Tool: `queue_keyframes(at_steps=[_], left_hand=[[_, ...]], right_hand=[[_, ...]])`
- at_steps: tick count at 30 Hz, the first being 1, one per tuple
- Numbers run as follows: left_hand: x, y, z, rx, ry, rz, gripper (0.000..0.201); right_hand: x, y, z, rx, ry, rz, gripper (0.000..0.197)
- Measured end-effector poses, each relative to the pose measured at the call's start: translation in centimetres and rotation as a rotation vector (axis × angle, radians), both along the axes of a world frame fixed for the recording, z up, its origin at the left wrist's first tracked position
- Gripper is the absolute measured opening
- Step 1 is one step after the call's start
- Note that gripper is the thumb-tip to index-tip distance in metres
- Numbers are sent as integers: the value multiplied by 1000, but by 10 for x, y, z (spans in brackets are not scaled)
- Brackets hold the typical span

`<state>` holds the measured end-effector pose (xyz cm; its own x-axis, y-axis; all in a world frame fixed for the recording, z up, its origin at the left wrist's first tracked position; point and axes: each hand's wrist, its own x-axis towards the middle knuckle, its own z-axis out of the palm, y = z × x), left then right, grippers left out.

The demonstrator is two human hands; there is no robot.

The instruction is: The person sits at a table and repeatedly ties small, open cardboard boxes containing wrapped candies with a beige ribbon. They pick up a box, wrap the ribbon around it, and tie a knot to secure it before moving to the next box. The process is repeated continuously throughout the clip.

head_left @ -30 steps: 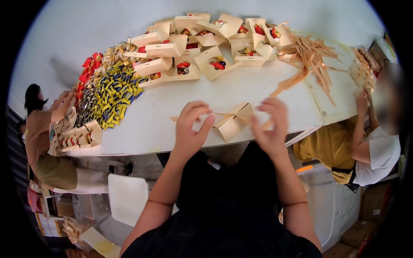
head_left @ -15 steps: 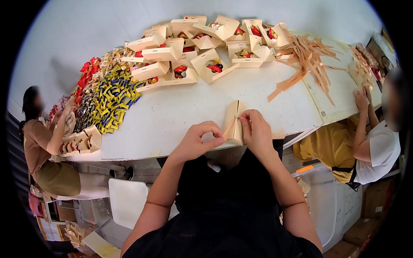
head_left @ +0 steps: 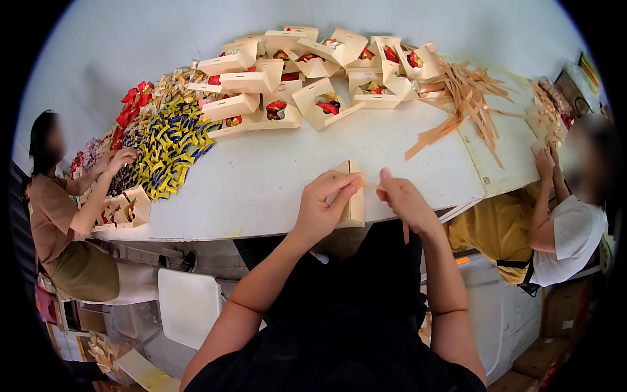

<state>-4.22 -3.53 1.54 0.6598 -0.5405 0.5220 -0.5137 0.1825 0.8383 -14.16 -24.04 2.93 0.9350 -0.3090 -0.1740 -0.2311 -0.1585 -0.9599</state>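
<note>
A small cream cardboard box (head_left: 354, 214) stands at the table's front edge, right before me. Across its top my left hand (head_left: 324, 204) pinches a thin peach ribbon (head_left: 371, 187) between thumb and fingertips, covering part of the box. To the right of the box, my right hand (head_left: 406, 201) has its fingers closed on the same ribbon, drawn out between both hands. A loose ribbon tail hangs below the right hand. The knot, if there is one, is hidden behind my left fingers.
Open cream boxes (head_left: 324, 104) with wrapped sweets crowd the table's far side. Left of them lie heaped sweets (head_left: 171, 144); right, a pile of peach ribbons (head_left: 467, 98). A co-worker (head_left: 59, 209) stands at left, another (head_left: 568, 228) sits at right. A white stool (head_left: 189, 307) is at lower left.
My left hand has moved right onto the box's top. My right hand has moved right, off the box, pulling the ribbon out sideways. At left, the co-worker's hand has shifted over the sweets.
</note>
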Motion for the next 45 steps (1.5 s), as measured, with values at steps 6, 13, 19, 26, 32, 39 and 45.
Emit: queue_keyframes(at_steps=[6,13,19,26,32,39,45], left_hand=[[-7,3,6,97,-130,90,22],[0,5,7,-116,650,-102,44],[-4,6,17,-93,758,-264,34],[-15,11,23,131,-31,-25,19],[-30,13,21,90,174,125,24],[-14,20,4,93,434,-98,17],[-6,15,5,46,617,-198,15]], right_hand=[[17,19,38,154,-237,-28,34],[-32,62,52,-373,-326,-12,16],[-25,41,19,-240,-205,-20,15],[-20,45,3,-187,-367,4,18],[-15,65,-2,-232,-470,-136,13],[-14,71,-14,-89,-417,-185,15],[-24,60,-19,55,-481,-197,12]])
